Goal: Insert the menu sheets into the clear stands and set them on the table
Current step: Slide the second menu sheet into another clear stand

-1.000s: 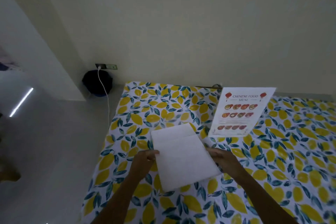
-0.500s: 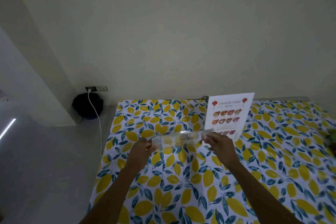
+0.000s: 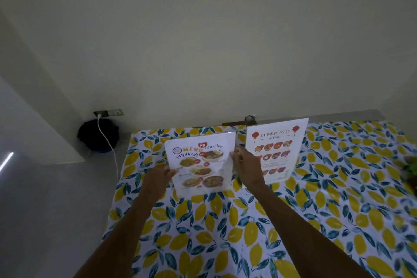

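Since the earlier frame, the stand held between the hands has turned from edge-on and nearly flat to upright, so its printed face is now readable. Thai menu stand (image 3: 200,162) stands on end with its lower edge at or just above the lemon-print tablecloth (image 3: 293,221); contact with the cloth cannot be confirmed. Its sheet shows the word MENU, Thai lettering and several pictured dishes.

Left hand (image 3: 158,176) grips the left edge of the stand at mid-height, thumb on the front face, fingers closed behind it. Right hand (image 3: 247,166) grips the right edge, fingertips (image 3: 233,156) pinched on the upper part of that edge. Both hands are clamped on the same stand.

Chinese food menu stand (image 3: 277,149) stands upright on the cloth just to the right, near the far table edge, free of both hands. The right hand overlaps its lower left corner in the view. The two stands sit side by side, with a narrow gap between them.

On the floor to the left, a white cable (image 3: 108,140) runs from a wall socket (image 3: 108,113) past a dark bag (image 3: 98,134).
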